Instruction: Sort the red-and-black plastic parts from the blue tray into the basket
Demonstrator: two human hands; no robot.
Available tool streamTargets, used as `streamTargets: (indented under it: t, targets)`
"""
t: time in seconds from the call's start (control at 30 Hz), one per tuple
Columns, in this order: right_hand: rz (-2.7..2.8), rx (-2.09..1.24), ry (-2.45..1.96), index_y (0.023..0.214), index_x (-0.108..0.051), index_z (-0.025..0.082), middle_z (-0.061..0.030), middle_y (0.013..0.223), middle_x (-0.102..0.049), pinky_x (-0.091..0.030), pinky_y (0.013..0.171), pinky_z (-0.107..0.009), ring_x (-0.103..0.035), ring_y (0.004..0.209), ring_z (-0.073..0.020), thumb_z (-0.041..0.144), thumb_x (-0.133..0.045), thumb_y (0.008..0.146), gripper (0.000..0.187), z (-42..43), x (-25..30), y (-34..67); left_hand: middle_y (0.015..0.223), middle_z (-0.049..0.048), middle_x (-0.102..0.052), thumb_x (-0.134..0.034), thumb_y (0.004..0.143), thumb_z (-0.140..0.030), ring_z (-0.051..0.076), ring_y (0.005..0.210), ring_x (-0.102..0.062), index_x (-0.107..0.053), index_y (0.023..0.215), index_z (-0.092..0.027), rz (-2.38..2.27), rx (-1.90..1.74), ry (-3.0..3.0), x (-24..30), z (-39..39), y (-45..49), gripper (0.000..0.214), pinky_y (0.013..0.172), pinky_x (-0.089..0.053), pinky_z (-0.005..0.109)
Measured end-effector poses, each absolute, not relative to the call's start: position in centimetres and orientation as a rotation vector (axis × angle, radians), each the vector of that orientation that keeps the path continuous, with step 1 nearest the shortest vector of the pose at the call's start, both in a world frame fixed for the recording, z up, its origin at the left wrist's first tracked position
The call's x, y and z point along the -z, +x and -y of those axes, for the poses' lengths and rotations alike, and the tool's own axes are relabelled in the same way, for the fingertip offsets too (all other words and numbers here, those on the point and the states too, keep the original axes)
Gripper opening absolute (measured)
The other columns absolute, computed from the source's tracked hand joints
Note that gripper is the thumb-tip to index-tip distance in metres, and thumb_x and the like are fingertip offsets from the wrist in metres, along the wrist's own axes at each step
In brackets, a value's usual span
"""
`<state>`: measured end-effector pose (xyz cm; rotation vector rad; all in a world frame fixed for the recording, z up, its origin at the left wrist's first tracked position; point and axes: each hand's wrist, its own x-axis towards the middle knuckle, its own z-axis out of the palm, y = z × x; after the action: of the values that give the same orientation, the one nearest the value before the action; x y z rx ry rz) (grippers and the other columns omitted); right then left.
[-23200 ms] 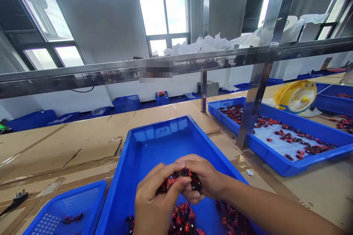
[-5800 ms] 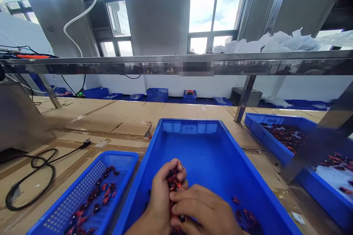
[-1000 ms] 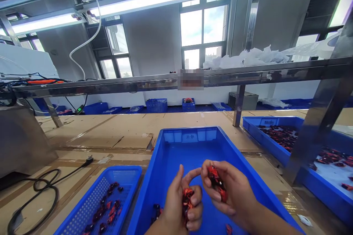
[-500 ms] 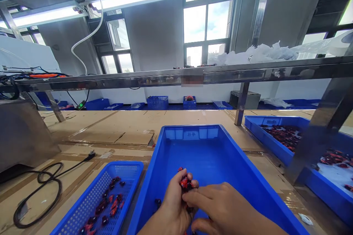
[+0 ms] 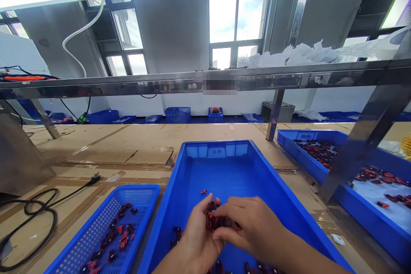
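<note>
My left hand (image 5: 196, 233) is cupped palm up over the large blue tray (image 5: 221, 173), holding a small heap of glossy dark red and black pieces (image 5: 212, 222). What kind of pieces they are, I cannot make out. Fingertips of my right hand (image 5: 253, 222) press into that heap from the right, thumb and forefinger around some of it. One loose red piece (image 5: 203, 191) lies on the tray floor just beyond the left fingertips. More dark pieces (image 5: 177, 234) lie by the left wrist and along the bottom of the view, partly hidden by my forearms.
Left of the tray stands a smaller perforated blue basket (image 5: 138, 187) with similar pieces. At the right, behind a metal post (image 5: 349, 154), a blue tray (image 5: 369, 212) holds many more. A black cable (image 5: 51, 212) lies coiled at the left. A metal shelf beam (image 5: 154, 85) crosses ahead.
The view has tilted down and shifted slightly right. A loose red piece now shows on the tray floor beyond my left hand. My right fingers have moved over the heap; more pieces show below.
</note>
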<state>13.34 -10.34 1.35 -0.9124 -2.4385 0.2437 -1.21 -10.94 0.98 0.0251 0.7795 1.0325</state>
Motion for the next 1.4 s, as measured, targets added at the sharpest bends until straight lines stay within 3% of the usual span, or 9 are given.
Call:
streamTargets:
  t: [0.1,0.27,0.37,0.57,0.9,1.03,1.2,1.4]
  targets:
    - [2.454,-0.204,-0.912,0.097,-0.064,0.021,-0.0023,0.082,-0.073,-0.037,0.057,-0.030,-0.068,0.071,-0.0216,0.050,-0.066,0.086,0.031,10.4,-0.9,13.0,0.060,0.0050,-0.058,-0.051,0.093,-0.033,0.017,0.053,-0.058,-0.058,0.076,-0.014,-0.777,-1.033,0.040,-1.3,11.1,-1.0,0.027,0.052,-0.044,0.026]
    - [2.531,-0.104,-0.863,0.096,-0.057,0.018,-0.0060,0.082,-0.072,-0.039,0.056,-0.031,-0.068,0.071,-0.0225,0.031,-0.054,0.097,0.013,11.0,-0.2,12.4,0.066,0.0044,-0.061,-0.051,0.095,-0.029,0.013,0.060,-0.060,-0.058,0.076,-0.014,-0.773,-1.161,0.066,-2.1,11.3,-0.9,0.025,0.061,-0.047,0.022]
    - [2.515,-0.150,-0.862,0.096,-0.055,0.018,-0.0067,0.082,-0.071,-0.042,0.057,-0.031,-0.068,0.071,-0.0231,0.030,-0.053,0.096,0.012,11.3,-0.1,12.4,0.071,0.0034,-0.061,-0.051,0.095,-0.029,0.012,0.064,-0.061,-0.058,0.080,-0.014,-0.763,-1.208,0.092,-2.3,11.4,-1.0,0.022,0.064,-0.047,0.022]
    - [2.479,-0.201,-0.911,0.097,-0.057,0.017,-0.0081,0.082,-0.072,-0.045,0.061,-0.031,-0.069,0.074,-0.0243,0.025,-0.052,0.094,0.010,11.3,-0.2,12.4,0.080,0.0055,-0.064,-0.046,0.095,-0.042,0.016,0.066,-0.063,-0.056,0.084,-0.015,-0.732,-1.188,0.180,-2.2,11.6,-1.1,0.031,0.067,-0.048,0.027]
    - [2.601,-0.124,-0.718,0.116,-0.062,0.022,-0.0062,0.081,-0.071,-0.044,0.063,-0.028,-0.065,0.073,-0.0197,0.026,-0.045,0.098,0.026,10.8,-1.2,12.8,0.080,0.0068,-0.064,-0.048,0.093,-0.045,0.019,0.067,-0.064,-0.055,0.085,-0.016,-0.663,-1.148,0.162,-2.4,11.7,-1.5,0.031,0.068,-0.049,0.030]
    - [2.422,-0.383,-0.823,0.132,-0.050,0.022,-0.0043,0.088,-0.071,-0.046,0.064,-0.029,-0.065,0.073,-0.0198,0.021,-0.056,0.089,0.043,10.4,-1.2,13.0,0.081,0.0065,-0.063,-0.044,0.095,-0.044,0.018,0.069,-0.064,-0.055,0.087,-0.015,-0.604,-1.186,0.190,-2.5,11.6,-1.6,0.031,0.068,-0.050,0.031]
    - [2.297,-0.595,-0.862,0.114,-0.057,0.024,0.0007,0.084,-0.068,-0.043,0.062,-0.026,-0.063,0.070,-0.0168,0.019,-0.060,0.085,0.030,10.3,-1.2,13.0,0.082,0.0056,-0.062,-0.039,0.097,-0.042,0.017,0.068,-0.063,-0.054,0.093,-0.015,-0.515,-1.180,0.196,-3.0,11.9,-1.6,0.031,0.065,-0.050,0.030]
    - [2.039,-0.799,-0.864,0.107,-0.055,0.023,0.0020,0.077,-0.066,-0.041,0.060,-0.026,-0.058,0.063,-0.0148,0.016,-0.061,0.080,0.028,10.5,-1.3,12.5,0.075,0.0039,-0.058,-0.039,0.095,-0.036,0.014,0.059,-0.056,-0.053,0.095,-0.016,-0.576,-1.231,0.186,-3.3,12.0,-1.8,0.024,0.052,-0.042,0.023]
